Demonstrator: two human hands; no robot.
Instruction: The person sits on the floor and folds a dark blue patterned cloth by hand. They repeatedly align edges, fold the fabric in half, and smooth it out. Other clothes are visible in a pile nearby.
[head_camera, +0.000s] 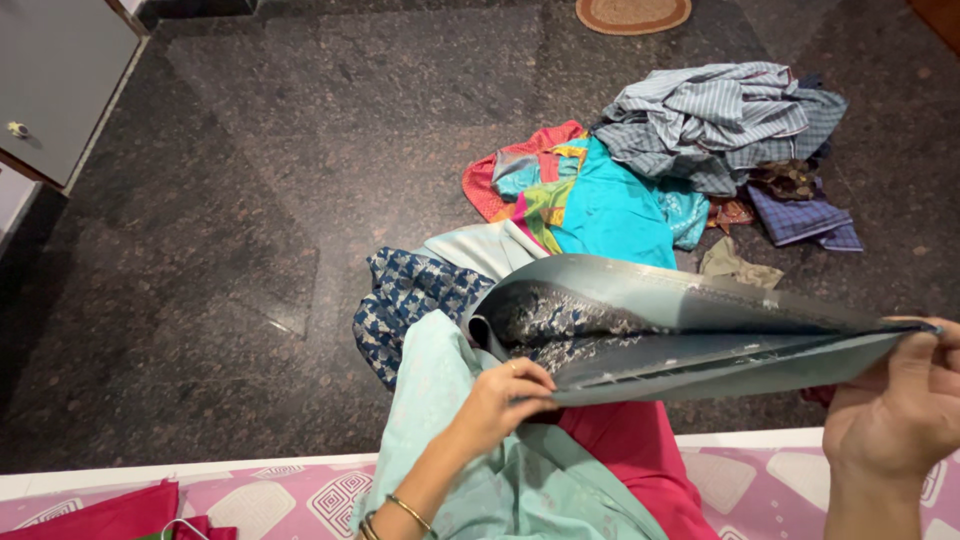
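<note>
My left hand (505, 398) and my right hand (898, 410) stretch a grey-blue garment (690, 325) with a silver patterned lining between them, held flat and edge-on above my lap. The left hand pinches its near edge by the rolled end; a ring and bangles show on that hand and wrist. The right hand grips the far right corner between thumb and fingers. Under the garment lie a pale mint cloth (470, 470) and a red cloth (640, 460) across my lap.
On the dark granite floor (250, 250) lies a heap of clothes: striped grey shirts (715, 120), a turquoise piece (615, 210), a blue patterned cloth (405, 300). A pink patterned bedsheet (290, 495) runs along the bottom. A round mat (632, 14) lies far off; a cabinet (55, 80) stands at left.
</note>
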